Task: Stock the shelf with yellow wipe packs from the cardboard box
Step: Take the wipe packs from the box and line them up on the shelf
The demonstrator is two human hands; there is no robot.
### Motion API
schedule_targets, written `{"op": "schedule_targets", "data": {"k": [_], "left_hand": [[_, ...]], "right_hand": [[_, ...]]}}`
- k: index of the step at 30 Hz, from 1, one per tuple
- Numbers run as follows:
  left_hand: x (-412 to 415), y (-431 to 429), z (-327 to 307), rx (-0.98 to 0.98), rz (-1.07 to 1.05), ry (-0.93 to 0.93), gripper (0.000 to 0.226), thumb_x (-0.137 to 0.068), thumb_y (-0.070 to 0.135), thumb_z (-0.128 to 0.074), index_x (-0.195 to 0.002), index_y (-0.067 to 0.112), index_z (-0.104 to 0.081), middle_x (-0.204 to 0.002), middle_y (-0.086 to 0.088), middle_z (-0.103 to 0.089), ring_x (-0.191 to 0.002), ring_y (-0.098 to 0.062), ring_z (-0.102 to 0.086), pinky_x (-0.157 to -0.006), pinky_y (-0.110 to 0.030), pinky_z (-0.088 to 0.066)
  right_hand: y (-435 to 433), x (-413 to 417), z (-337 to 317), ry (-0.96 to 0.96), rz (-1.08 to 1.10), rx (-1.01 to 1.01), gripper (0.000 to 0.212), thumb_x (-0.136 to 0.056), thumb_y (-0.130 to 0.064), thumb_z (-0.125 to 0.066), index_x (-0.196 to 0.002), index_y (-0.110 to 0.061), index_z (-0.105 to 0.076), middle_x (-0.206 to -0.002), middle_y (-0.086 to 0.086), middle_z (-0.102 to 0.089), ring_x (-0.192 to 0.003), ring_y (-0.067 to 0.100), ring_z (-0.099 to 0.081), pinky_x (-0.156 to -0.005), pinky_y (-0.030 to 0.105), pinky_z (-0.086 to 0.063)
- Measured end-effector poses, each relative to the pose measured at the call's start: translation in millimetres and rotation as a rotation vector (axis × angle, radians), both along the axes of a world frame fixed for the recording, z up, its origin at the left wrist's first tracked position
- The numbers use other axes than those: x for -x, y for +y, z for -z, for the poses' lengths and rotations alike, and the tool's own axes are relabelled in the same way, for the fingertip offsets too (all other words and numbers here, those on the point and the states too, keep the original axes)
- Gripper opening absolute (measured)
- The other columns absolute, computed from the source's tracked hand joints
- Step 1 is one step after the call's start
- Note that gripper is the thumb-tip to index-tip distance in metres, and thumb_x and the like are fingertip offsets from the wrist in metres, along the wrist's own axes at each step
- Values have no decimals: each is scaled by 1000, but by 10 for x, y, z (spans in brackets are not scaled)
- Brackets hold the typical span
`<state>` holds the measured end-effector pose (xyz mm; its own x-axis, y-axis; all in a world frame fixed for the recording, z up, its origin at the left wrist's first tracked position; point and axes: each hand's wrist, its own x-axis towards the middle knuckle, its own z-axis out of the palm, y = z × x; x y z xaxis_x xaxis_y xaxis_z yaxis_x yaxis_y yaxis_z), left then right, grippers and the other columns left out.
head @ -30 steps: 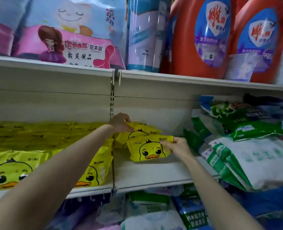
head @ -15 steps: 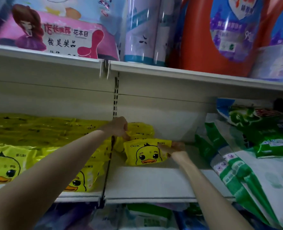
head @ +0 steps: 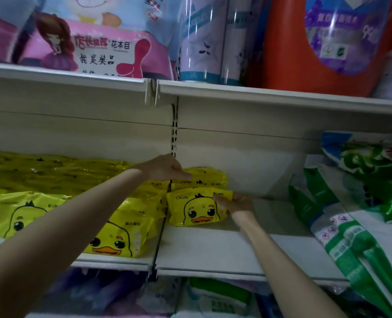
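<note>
Several yellow wipe packs with a duck face fill the left part of the white middle shelf. A small stack of yellow packs sits at the back near the shelf's upright. My left hand reaches in and presses on the top of that stack with its fingers. In front stands one yellow duck pack, upright and facing me. My right hand holds its right edge, thumb on the front. The cardboard box is out of view.
Green and white bags lean on the right side of the same shelf. Above, a shelf carries pink tissue packs, a pale wrapped roll pack and orange detergent jugs. More goods lie on the shelf below.
The camera has shifted closer and to the right. The front duck pack has moved slightly back toward the stack, with both hands staying on the packs.
</note>
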<state>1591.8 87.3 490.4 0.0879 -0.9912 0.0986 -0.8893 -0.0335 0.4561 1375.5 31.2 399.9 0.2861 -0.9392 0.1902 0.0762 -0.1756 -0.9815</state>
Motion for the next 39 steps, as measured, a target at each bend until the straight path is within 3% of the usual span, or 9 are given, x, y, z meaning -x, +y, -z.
{"op": "schedule_targets", "data": {"k": [5, 8, 12, 18, 23, 27, 30, 35, 39], "left_hand": [[98, 96, 93, -134, 52, -131, 49, -61, 51, -81, -94, 16, -70, -94, -1, -66, -89, -18, -61, -74, -30, -47], [139, 80, 169, -156, 48, -259, 53, -57, 49, -84, -94, 16, -66, -97, -4, -65, -91, -24, -61, -69, -30, -45], [193, 63, 200, -146, 65, -327, 47, -61, 42, -84, -87, 10, -62, -84, -6, -58, -74, -22, -52, -56, -27, -34], [271, 88, 161, -84, 93, -408, 42, -64, 37, -83, -70, 14, -49, -69, -3, -46, -57, -14, -39, -51, -24, -23], [250, 19, 212, -23, 89, -493, 47, -65, 44, -81, -62, 18, -41, -62, 2, -43, -61, -16, -40, -81, -32, -35], [233, 37, 213, -11, 92, -493, 41, -65, 45, -80, -77, 16, -53, -73, 1, -52, -73, -18, -47, -89, -34, -33], [204, 61, 210, 9, 103, -467, 44, -64, 46, -81, -87, 14, -60, -79, 1, -56, -78, -19, -50, -89, -34, -33], [132, 117, 205, 65, 111, -381, 50, -64, 45, -81, -101, 19, -59, -89, 5, -58, -88, -18, -53, -92, -34, -33], [82, 267, 132, 126, 100, -278, 50, -68, 43, -79, -108, 21, -60, -104, 1, -61, -99, -19, -55, -95, -34, -34]], "right_hand": [[34, -45, 65, 43, 9, 31, 23, -80, -2, -72, -66, -18, -64, -41, -12, -58, -32, -1, -42, -37, 13, -35], [67, 26, 72, 71, -68, 36, 22, -73, 4, -75, -77, -16, -66, -54, -14, -67, -45, -2, -58, -45, 13, -45], [125, 95, 147, 157, -124, 74, 52, -57, 10, -83, -101, -11, -65, -89, -3, -72, -75, 8, -68, -60, 17, -53], [153, 83, 135, 229, -29, 191, 50, -56, 9, -84, -77, -30, -60, -78, -19, -63, -67, -12, -57, -55, 5, -44], [76, 22, 197, 271, 44, 206, 49, -52, 2, -88, -78, -32, -63, -80, -18, -67, -74, -1, -62, -62, 12, -50], [83, 16, 213, 305, 83, 195, 53, -45, -9, -92, -89, -22, -66, -87, -9, -70, -81, 10, -68, -66, 20, -54], [120, 26, 229, 317, 133, 182, 58, -47, -9, -92, -93, -18, -60, -89, -6, -68, -80, 9, -66, -63, 17, -53], [193, 18, 237, 355, 246, 159, 65, -45, -14, -94, -96, -9, -54, -96, 10, -65, -84, 22, -66, -65, 29, -56], [317, 35, 98, 392, 346, 179, 96, -46, -25, -93, -127, -13, -43, -129, 14, -45, -118, 28, -48, -97, 40, -47]]}}
